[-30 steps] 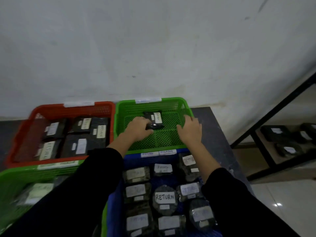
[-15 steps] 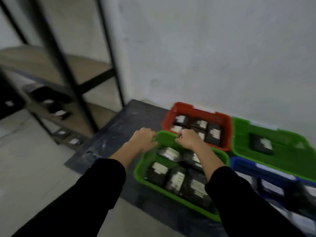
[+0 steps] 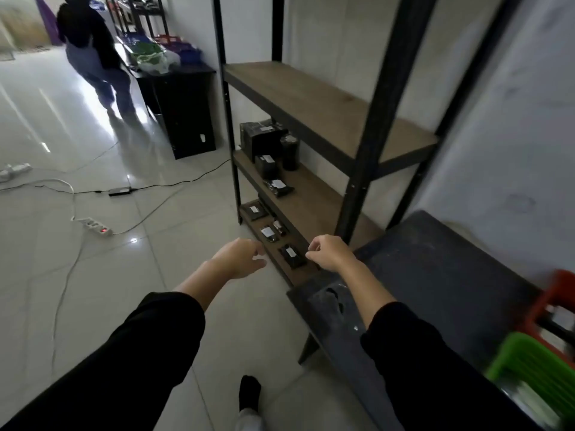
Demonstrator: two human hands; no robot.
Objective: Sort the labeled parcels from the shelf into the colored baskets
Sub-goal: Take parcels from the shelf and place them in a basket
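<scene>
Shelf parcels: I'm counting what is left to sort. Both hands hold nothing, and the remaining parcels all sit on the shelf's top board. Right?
Not quite. In the head view the left hand and right hand hold nothing, but the parcels lie on the middle board and bottom board; the top board shows none.

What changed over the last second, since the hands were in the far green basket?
The parcel was left lying in that basket. The left hand and right hand came out and swung left with the view, and now reach towards the shelf. Both are empty, fingers loosely curled. The red basket and near green basket stayed on the dark table.
</scene>
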